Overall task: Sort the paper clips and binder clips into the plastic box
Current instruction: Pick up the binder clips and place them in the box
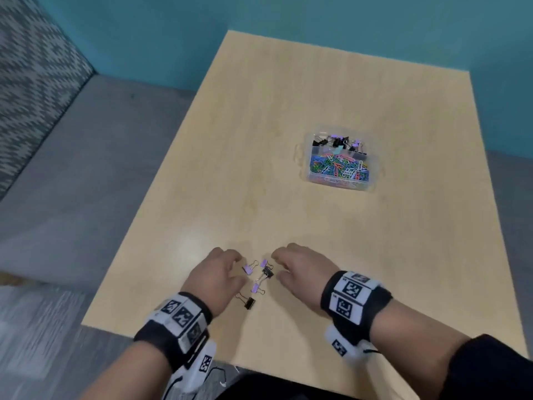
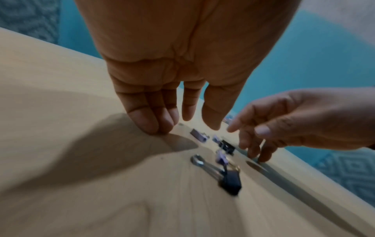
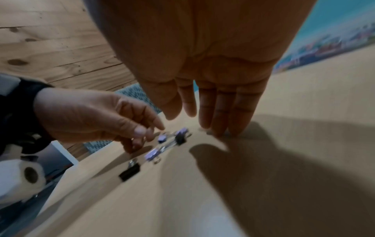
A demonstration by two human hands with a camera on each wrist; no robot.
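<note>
Hands (image 1: 219,272) (image 1: 300,269) empty, fingertips on table (image 1: 288,111), flanking loose binder clips (image 1: 261,280).

**Teal walls, grey floor, pale wood table**

A light wood-grain table (image 1: 288,140) stands against a teal wall (image 1: 317,24). Grey carpet (image 1: 86,168) lies to its left, beside upholstery in a grey chevron weave (image 1: 34,82). Soft overhead light casts blurred shadows on the tabletop.

Black wristbands (image 1: 356,301) with white square-patterned marker tiles, white camera pods (image 1: 199,368) beneath, thin cables, dark right sleeve (image 1: 496,370)
</note>
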